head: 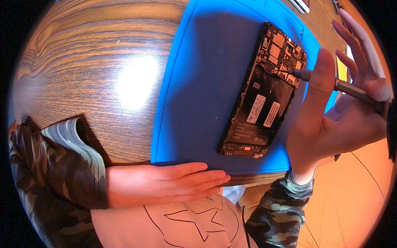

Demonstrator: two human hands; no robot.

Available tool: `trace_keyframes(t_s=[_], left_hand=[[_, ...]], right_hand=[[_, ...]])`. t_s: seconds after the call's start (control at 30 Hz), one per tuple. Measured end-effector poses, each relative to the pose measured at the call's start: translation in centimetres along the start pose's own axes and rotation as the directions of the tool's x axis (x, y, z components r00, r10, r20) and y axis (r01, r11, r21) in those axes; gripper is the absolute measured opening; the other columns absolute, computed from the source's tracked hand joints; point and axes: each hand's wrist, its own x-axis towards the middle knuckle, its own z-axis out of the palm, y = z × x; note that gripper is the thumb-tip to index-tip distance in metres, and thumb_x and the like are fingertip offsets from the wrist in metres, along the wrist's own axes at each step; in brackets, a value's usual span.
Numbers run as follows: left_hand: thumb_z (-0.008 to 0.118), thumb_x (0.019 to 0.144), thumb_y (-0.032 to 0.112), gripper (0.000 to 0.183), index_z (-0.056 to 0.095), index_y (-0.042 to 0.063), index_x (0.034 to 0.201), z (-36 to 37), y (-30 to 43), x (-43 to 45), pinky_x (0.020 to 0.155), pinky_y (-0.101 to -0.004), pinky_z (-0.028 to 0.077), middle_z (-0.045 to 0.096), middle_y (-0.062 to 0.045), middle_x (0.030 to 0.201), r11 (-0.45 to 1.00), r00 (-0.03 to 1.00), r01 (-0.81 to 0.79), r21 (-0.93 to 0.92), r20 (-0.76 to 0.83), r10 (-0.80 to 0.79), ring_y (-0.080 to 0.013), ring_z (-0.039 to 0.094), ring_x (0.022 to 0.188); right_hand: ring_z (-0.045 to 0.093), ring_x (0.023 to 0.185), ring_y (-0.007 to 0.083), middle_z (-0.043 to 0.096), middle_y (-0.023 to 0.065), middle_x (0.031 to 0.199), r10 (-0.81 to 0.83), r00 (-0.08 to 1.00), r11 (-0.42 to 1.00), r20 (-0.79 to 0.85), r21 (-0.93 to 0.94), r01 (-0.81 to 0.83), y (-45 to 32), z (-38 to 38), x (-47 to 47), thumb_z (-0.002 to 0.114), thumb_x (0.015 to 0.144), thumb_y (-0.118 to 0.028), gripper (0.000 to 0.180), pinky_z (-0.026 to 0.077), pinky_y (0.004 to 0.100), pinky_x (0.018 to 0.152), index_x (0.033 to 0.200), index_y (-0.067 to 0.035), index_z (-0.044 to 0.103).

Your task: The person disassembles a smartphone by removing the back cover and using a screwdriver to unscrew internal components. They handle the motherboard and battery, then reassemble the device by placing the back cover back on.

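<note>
An opened Xiaomi smartphone (pixel 273 71), its circuit board and black battery exposed, lies on a blue work mat (pixel 198 93). My right hand (pixel 325 114) holds a metal precision screwdriver (pixel 353 89) between thumb and fingers. The driver's thin tip is over the lower edge of the upper circuit board, near the battery's top; whether it touches a screw cannot be told. My left hand (pixel 173 184) rests flat at the near edge of the mat, below the phone, its fingers extended together and holding nothing. Both sleeves are camouflage-patterned.
The mat lies on a wood-grain table (pixel 93 77) that reflects a bright light. A small pale sliver (pixel 118 41) lies on the wood at the upper left. Beyond my right hand is a yellow object (pixel 341 66), partly hidden. A white-edged item (pixel 299 5) is at the top.
</note>
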Motion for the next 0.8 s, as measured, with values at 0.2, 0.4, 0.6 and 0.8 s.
trace_keyframes(t_s=[0.2, 0.4, 0.6, 0.8], left_hand=[[0.041, 0.086, 0.030, 0.067, 0.033, 0.008, 0.148, 1.2, 1.5, -1.8, 0.116, -0.0387, 0.020, 0.029, -0.008, 0.158, 0.998, 0.996, 0.056, 0.020, -0.065, -0.055, -0.0213, 0.026, 0.146], [0.044, 0.082, 0.033, 0.079, 0.025, 0.000, 0.151, 1.5, 1.7, -3.0, 0.119, -0.0380, 0.020, 0.028, -0.014, 0.156, 0.998, 0.995, 0.054, -0.018, -0.078, -0.055, -0.0264, 0.022, 0.147], [0.043, 0.082, 0.033, 0.078, 0.025, 0.001, 0.151, 1.1, 1.6, -2.7, 0.119, -0.0386, 0.020, 0.028, -0.014, 0.156, 0.997, 0.994, 0.066, -0.026, -0.083, -0.068, -0.0264, 0.022, 0.147], [0.040, 0.085, 0.031, 0.074, 0.025, 0.002, 0.151, 1.1, 2.2, -2.2, 0.119, -0.0386, 0.020, 0.027, -0.013, 0.156, 0.997, 0.993, 0.076, 0.015, -0.087, -0.075, -0.0269, 0.021, 0.147]], right_hand=[[0.063, 0.109, 0.0398, 0.058, 0.0376, 0.117, -0.036, 0.999, 0.999, 0.030, -0.012, 0.036, -0.4, 1.0, 1.3, 0.060, 0.090, -0.001, 0.022, 0.049, 0.0472, 0.090, 0.088, 0.002, 0.038], [0.061, 0.111, 0.0462, 0.057, 0.0392, 0.116, -0.140, 0.987, 0.987, 0.081, 0.085, 0.133, -0.3, 1.2, 2.0, 0.060, 0.088, 0.000, 0.027, 0.049, 0.0504, 0.091, 0.085, -0.003, 0.034], [0.059, 0.114, 0.0480, 0.051, 0.0406, 0.124, -0.150, 0.982, 0.986, 0.115, 0.091, 0.140, 0.2, 0.1, 1.9, 0.063, 0.086, 0.001, 0.034, 0.048, 0.0499, 0.093, 0.094, -0.006, 0.031], [0.056, 0.118, 0.0446, 0.044, 0.0358, 0.135, -0.108, 0.994, 0.991, -0.031, -0.083, 0.106, 0.1, 0.3, 0.6, 0.068, 0.082, 0.007, 0.044, 0.047, 0.0469, 0.095, 0.104, -0.007, 0.032]])
